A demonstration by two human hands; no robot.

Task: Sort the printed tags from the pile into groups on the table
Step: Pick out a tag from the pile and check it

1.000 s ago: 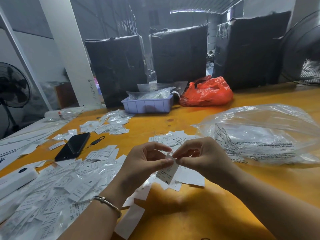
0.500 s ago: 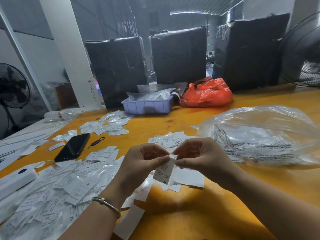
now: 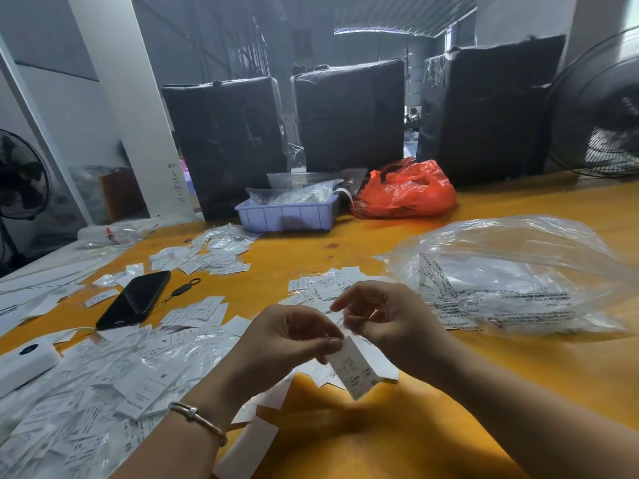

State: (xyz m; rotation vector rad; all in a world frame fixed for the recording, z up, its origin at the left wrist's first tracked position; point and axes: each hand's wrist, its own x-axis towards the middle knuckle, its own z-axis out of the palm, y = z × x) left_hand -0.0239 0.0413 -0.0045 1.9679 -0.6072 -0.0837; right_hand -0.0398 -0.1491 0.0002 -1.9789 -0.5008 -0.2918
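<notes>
Tag (image 3: 356, 369) now hangs from left hand (image 3: 287, 340) alone.

Matt paper tags (image 3: 114, 385) on glossy orange table (image 3: 380, 444) — crinkled clear plastic bag (image 3: 511, 271).

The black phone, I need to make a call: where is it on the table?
In the head view the black phone lies on the table's left side, among scattered tags, with a white box nearer the person.
</notes>
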